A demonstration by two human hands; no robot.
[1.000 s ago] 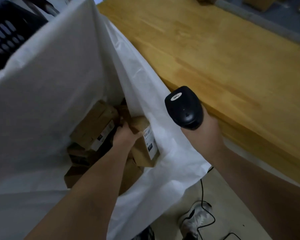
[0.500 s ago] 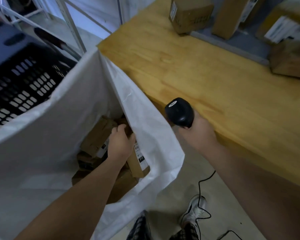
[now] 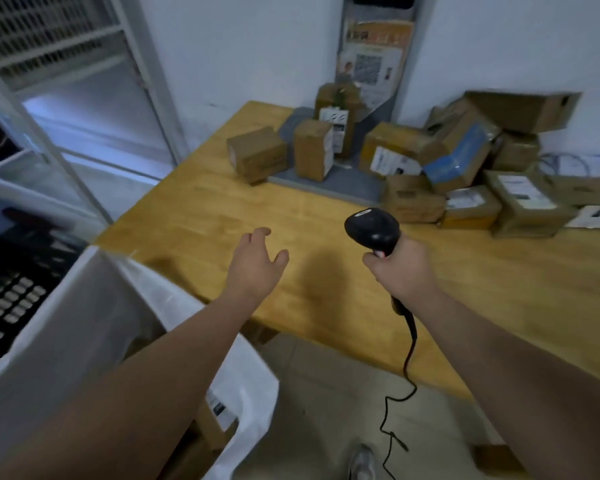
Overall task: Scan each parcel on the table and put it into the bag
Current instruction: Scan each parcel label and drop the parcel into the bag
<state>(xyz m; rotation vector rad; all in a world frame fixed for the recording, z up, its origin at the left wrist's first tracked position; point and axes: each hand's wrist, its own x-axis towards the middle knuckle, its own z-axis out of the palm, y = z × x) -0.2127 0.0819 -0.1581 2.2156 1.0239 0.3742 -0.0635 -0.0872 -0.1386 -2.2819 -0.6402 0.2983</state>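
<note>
My left hand hovers over the wooden table, fingers relaxed and holding nothing. My right hand grips a black barcode scanner above the table, its cable hanging down. Several brown cardboard parcels are piled at the table's far side: one small box at the left, an upright one beside it, and a heap to the right. The white bag stands at the table's left edge; a labelled parcel shows inside it under my left forearm.
A black perforated crate sits left of the bag. Metal shelving rises at the far left. A grey board lies under some parcels, and a poster leans on the wall. My shoe is on the floor.
My left hand let go of the parcel in the bag and rose out over the table. The view lifted from the bag to the parcel pile. The scanner moved forward over the table.
</note>
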